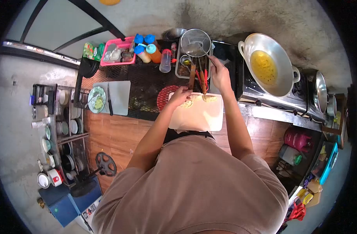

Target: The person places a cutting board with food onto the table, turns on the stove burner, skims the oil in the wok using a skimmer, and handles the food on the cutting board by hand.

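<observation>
My right hand is closed around the handle of a round wire-mesh strainer, held over a metal tray of utensils. My left hand has its fingers bunched at the edge of a pale rectangular board or tray, beside a wooden-handled utensil. What those fingers hold, if anything, I cannot make out. Pale food pieces lie on the board just under that hand, and another piece lies to their right. A ladle rests in the metal tray.
A large metal pan with yellow oil sits on the stove to the right. Squeeze bottles and a pink basket stand at the back left. A knife lies on a white cutting board beside a plate.
</observation>
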### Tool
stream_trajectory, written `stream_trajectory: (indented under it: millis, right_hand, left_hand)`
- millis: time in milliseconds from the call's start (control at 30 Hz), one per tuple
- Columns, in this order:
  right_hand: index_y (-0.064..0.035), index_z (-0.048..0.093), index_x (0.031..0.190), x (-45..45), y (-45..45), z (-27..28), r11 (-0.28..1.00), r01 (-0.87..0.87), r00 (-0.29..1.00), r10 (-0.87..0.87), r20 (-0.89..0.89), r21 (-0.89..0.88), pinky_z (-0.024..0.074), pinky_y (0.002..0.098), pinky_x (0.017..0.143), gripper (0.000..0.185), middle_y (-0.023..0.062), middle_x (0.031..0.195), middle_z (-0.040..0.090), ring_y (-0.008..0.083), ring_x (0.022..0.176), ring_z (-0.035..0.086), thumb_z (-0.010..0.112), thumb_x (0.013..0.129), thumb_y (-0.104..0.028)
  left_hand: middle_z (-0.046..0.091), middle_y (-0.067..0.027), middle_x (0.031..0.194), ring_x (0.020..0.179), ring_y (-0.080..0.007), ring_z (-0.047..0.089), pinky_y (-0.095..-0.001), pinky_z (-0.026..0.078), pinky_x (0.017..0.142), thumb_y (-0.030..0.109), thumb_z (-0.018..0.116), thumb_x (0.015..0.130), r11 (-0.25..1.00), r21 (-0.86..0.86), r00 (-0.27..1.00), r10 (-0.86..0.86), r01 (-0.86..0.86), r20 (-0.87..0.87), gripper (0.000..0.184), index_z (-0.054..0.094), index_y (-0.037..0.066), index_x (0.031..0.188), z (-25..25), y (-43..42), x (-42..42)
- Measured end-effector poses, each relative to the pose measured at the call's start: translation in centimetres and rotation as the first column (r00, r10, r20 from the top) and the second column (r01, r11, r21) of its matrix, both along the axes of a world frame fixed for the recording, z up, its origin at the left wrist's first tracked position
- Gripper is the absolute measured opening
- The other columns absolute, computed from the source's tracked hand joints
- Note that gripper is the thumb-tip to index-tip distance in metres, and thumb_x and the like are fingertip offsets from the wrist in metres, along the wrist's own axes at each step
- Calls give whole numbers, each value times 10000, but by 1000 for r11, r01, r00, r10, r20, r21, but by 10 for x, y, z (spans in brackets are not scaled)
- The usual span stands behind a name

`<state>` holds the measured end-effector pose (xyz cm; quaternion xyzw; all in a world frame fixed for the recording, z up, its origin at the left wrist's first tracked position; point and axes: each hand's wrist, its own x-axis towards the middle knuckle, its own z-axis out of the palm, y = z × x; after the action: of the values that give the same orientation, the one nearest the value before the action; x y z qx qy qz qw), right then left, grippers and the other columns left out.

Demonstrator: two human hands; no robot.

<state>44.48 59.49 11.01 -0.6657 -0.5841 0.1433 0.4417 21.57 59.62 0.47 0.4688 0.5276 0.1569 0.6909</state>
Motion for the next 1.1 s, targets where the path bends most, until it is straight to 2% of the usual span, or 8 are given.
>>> stream_trajectory:
  millis: [133,233,400,500,667,767,900,1100]
  right_hand:
    - [-115,570,1299,-16,-12,22,973,109,979,-69,191,-203,525,516,836,357,238,1131,662,448,984,638,505,948,-101]
    - [-130,543,1327,-21,-20,-3,944,119,972,-47,231,-309,524,520,832,378,251,1121,659,450,975,639,491,953,-119]
    - [-57,695,1042,-44,-23,5,977,206,964,-194,179,-48,553,452,719,175,201,956,705,393,817,689,651,898,-144]
    - [-62,701,1033,-51,-9,6,974,220,952,-225,208,49,543,451,689,176,187,920,695,388,776,680,665,891,-160]
    - [-47,504,972,-58,21,5,985,169,956,-160,247,-16,513,485,702,178,191,895,652,412,806,650,618,894,-159]
    - [-51,476,1041,-55,39,-9,991,123,968,-109,228,-47,506,509,745,200,213,915,650,441,855,642,576,902,-155]
    - [-56,464,1059,-61,54,-5,989,94,907,-39,419,-113,512,508,786,230,213,962,653,423,921,644,569,891,-172]
    - [-58,485,1024,-67,72,-1,967,207,898,-126,421,-152,531,502,745,228,186,968,657,400,864,665,591,898,-217]
  left_hand:
    - [688,-65,1091,896,-129,660,-282,501,783,314,574,1009,982,30,982,-187,188,-9,374,554,49,1271,43,-10,-33]
    - [703,-60,1032,852,-139,668,-298,505,736,314,586,1008,976,84,979,-202,200,14,369,553,58,1271,41,-17,-65]
    - [687,-50,1094,938,-137,657,-280,498,792,320,521,1039,973,-21,971,-228,230,76,365,563,88,1318,57,-21,-114]
    - [686,-51,1097,922,-132,660,-274,500,786,320,519,1040,970,-48,968,-232,237,98,365,562,90,1320,54,-18,-139]
    - [699,-42,1046,880,-106,646,-260,490,755,323,530,1036,966,-51,958,-242,252,154,355,574,63,1274,51,-10,-170]
    - [702,-35,1038,874,-99,643,-252,491,752,320,533,1034,958,-49,948,-270,282,167,352,579,66,1274,55,-2,-179]
    - [708,-27,1032,868,-94,640,-251,491,742,323,541,1031,959,-47,951,-272,281,145,345,586,75,1267,55,8,-189]
    - [693,-66,1068,892,-121,633,-259,503,761,273,523,1042,959,-63,949,-262,276,175,360,554,56,1327,56,18,-198]
